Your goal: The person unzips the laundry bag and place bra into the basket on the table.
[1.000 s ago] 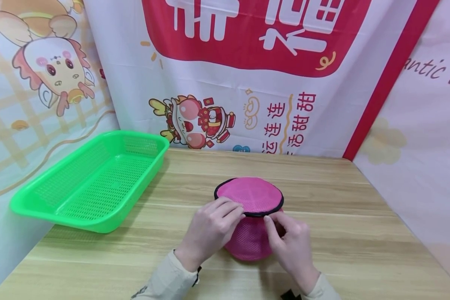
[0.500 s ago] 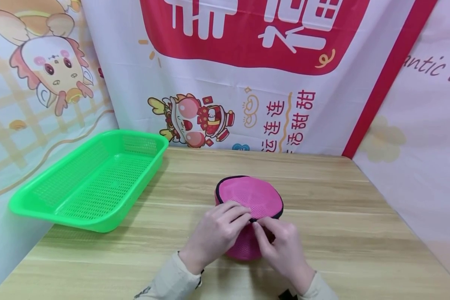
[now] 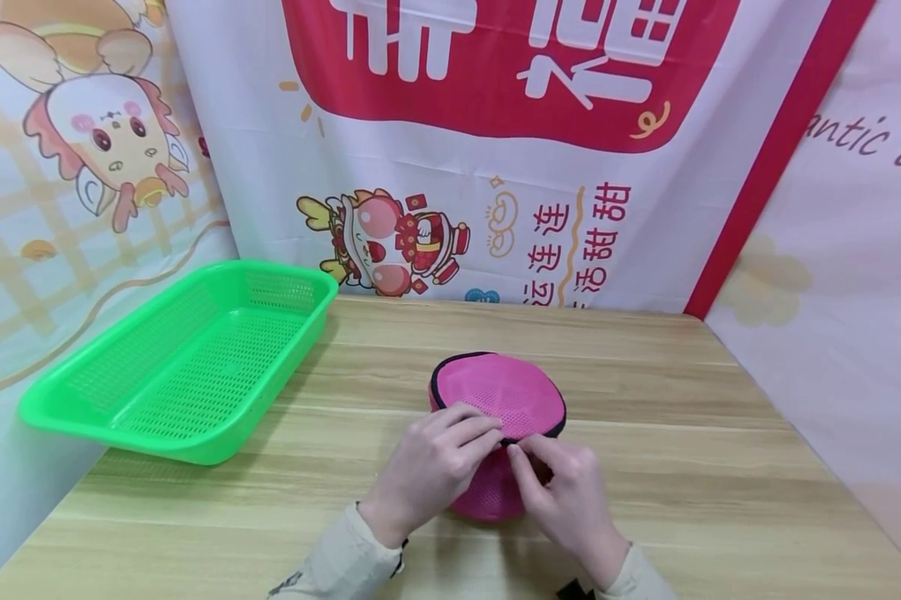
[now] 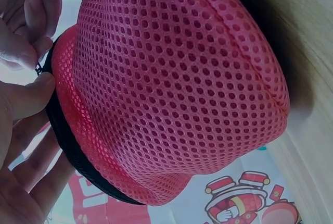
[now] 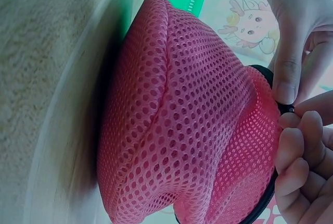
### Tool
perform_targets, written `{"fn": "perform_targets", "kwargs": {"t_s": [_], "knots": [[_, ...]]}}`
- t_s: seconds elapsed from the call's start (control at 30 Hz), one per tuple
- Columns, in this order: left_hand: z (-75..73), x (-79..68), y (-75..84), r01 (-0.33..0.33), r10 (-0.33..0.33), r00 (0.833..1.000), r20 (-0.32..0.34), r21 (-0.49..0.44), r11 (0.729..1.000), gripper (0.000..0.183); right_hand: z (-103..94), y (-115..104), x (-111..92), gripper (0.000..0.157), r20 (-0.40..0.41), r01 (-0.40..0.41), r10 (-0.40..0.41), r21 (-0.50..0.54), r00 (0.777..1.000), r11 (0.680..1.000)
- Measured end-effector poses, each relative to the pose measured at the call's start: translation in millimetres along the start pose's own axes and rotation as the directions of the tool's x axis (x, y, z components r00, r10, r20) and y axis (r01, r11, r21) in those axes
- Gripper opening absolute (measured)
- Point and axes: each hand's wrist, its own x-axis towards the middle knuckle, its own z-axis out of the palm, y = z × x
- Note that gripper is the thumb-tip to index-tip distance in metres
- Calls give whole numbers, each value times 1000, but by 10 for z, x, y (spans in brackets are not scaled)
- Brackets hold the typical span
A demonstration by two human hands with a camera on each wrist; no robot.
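Note:
A round pink mesh laundry bag (image 3: pixel 510 392) stands on the table between the hands, its sides slightly sagging. Black zipper (image 4: pixel 70 151) runs round the rim of its top. My left hand (image 3: pixel 438 462) pinches the zippered rim at the front, thumb below and fingers over the top. Close beside it, my right hand (image 3: pixel 570 492) pinches the small zipper pull (image 4: pixel 38 69) between thumb and forefinger. The two hands' fingertips nearly meet in the right wrist view, where the mesh body (image 5: pixel 177 109) fills the middle.
A green plastic basket (image 3: pixel 270 392) with perforated sides lies at the left of the wooden table (image 3: pixel 705 467). Printed cloth hangings (image 3: pixel 420 150) stand behind the table and along both sides.
Over the first half second, my right hand moved left along the rim to my left hand, and the bag's top tilted slightly. Since then both hands have stayed almost still.

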Motion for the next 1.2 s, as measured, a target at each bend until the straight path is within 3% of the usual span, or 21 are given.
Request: {"fn": "perform_targets", "kwargs": {"t_s": [0.2, 0.8, 1.03, 1.2], "knots": [[-9, -1, -9, -19, 20, 1000, -18, 24, 1000, 18, -4, -5, -1, 12, 1, -12, 12, 4, 1000, 1000], [-34, 9, -20, 20, -19, 999, -26, 37, 999, 20, -60, 31, -1, 16, -24, -83, 83, -13, 996, 996], [-56, 11, -46, 59, -57, 996, -68, 29, 998, 20, -94, 64, -14, 14, -58, -172, 168, -70, 984, 983], [-55, 7, -52, 55, -51, 995, -85, 45, 997, 20, -102, 71, -24, 14, -39, -211, 209, -84, 977, 974]]}}
